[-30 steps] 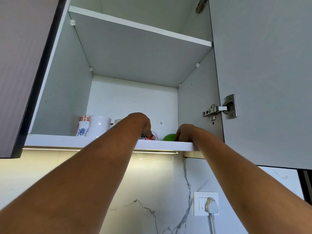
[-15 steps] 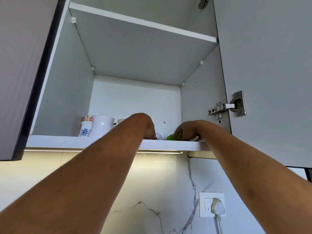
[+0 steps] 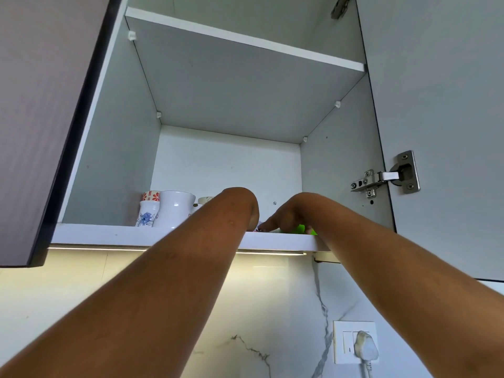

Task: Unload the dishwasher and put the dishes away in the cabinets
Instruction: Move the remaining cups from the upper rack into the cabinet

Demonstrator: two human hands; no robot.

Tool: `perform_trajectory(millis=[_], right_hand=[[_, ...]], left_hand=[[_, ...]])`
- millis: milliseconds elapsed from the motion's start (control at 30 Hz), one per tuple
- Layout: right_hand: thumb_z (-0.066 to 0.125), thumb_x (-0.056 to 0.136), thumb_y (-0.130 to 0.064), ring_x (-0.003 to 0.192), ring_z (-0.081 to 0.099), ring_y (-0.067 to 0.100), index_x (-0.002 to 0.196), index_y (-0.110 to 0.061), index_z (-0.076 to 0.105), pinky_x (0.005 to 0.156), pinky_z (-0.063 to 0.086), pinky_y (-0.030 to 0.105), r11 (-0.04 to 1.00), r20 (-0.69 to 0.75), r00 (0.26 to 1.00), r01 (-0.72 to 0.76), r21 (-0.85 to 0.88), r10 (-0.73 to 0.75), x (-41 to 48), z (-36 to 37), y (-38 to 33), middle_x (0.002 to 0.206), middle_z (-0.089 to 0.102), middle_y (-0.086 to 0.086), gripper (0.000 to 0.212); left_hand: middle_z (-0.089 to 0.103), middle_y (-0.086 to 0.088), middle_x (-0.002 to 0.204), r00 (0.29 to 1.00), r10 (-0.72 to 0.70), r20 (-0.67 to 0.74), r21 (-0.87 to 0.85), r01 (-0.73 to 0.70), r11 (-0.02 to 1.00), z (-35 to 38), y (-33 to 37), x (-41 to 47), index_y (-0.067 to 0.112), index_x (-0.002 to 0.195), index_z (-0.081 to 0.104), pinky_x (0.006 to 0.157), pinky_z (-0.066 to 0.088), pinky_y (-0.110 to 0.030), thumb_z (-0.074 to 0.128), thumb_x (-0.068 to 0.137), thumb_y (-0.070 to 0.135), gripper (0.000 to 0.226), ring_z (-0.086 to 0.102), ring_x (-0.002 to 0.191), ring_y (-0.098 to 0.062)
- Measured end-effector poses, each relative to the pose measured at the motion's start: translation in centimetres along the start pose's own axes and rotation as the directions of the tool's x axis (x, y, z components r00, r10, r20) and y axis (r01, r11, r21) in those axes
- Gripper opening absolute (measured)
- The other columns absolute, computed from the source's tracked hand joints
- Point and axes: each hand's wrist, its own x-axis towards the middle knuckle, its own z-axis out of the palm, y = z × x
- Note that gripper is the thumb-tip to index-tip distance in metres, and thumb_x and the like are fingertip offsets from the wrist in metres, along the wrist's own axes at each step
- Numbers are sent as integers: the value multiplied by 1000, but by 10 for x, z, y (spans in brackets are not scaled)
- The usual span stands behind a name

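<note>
Open wall cabinet (image 3: 114, 148), lower shelf (image 3: 114, 236) at mid-frame. Centre-left: white jug (image 3: 174, 208), floral cups (image 3: 148, 211). Left hand (image 3: 252, 211) bent over the shelf edge, grip hidden, cannot tell. Right hand (image 3: 289, 216), fingers spread downward, resting on green dish (image 3: 300, 229) beside a patterned item (image 3: 259, 229), lower centre.

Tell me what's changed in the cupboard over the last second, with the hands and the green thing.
The right hand has slid left along the bottom shelf toward the left hand, now spread over the green item; whether it grips is unclear. The left hand stayed put by the patterned piece. The white jug and floral cups have not moved.
</note>
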Motion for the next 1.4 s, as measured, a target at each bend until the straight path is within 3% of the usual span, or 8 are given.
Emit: perform_trajectory(millis=[100,200,367,567,767,967,1133,1400], right_hand=[[39,99,-2,127,43,28,144,-9,36,111,30,36,998,-139,990,13,62,-4,1,-1,9,149,36,15,46],[52,92,-2,99,59,25,123,-1,59,83,51,30,983,-340,923,-178,43,182,12,-6,30,128,59,17,32],[49,91,-4,83,55,22,106,2,61,88,47,32,928,-231,926,-339,-155,299,14,-1,44,106,57,12,20],[45,93,-18,95,52,23,124,-4,54,92,44,32,931,-149,943,-322,-169,299,24,2,47,128,55,12,35],[47,95,-21,108,54,25,127,-1,51,103,43,37,971,-120,966,-235,-52,227,13,8,45,123,53,14,38],[49,95,-25,111,52,24,131,-9,52,93,42,32,993,-146,985,-80,90,92,-11,19,45,134,51,7,39],[42,98,-22,121,53,28,127,0,56,102,40,35,987,-331,940,-32,159,84,-34,34,52,134,54,16,38],[25,102,-27,117,53,29,117,0,59,98,38,33,959,-463,879,25,281,113,-69,54,55,129,57,16,46]], left_hand=[[47,-5,138,1000,-3,-4,-14,2,1000,2,-2,-1,18,139,44,99,38,-34,46,95,28,45,48,109,-22],[51,-2,130,1000,14,18,-33,-13,999,3,0,-10,20,129,53,97,38,-34,49,92,32,39,49,105,-23],[53,-6,132,998,24,54,-30,-22,999,6,3,-19,19,117,57,107,36,-41,49,48,44,74,51,116,-25],[42,-3,141,996,79,29,-76,-77,994,10,7,-21,26,137,39,109,32,-41,54,81,43,61,45,120,-26],[35,-4,147,991,132,-14,-79,-133,988,11,12,-29,21,142,36,94,35,-33,45,98,21,45,40,131,-28],[62,-8,118,927,108,-360,-388,-254,886,8,34,-54,12,123,62,60,42,-20,53,93,13,32,55,92,-18],[61,-19,116,839,-34,-543,-499,-290,817,23,58,-69,3,105,62,90,45,-38,44,94,30,34,57,107,-34],[64,-12,110,660,-74,-747,-233,-157,960,44,88,-80,12,112,61,89,45,-42,18,102,29,48,58,102,-34]])
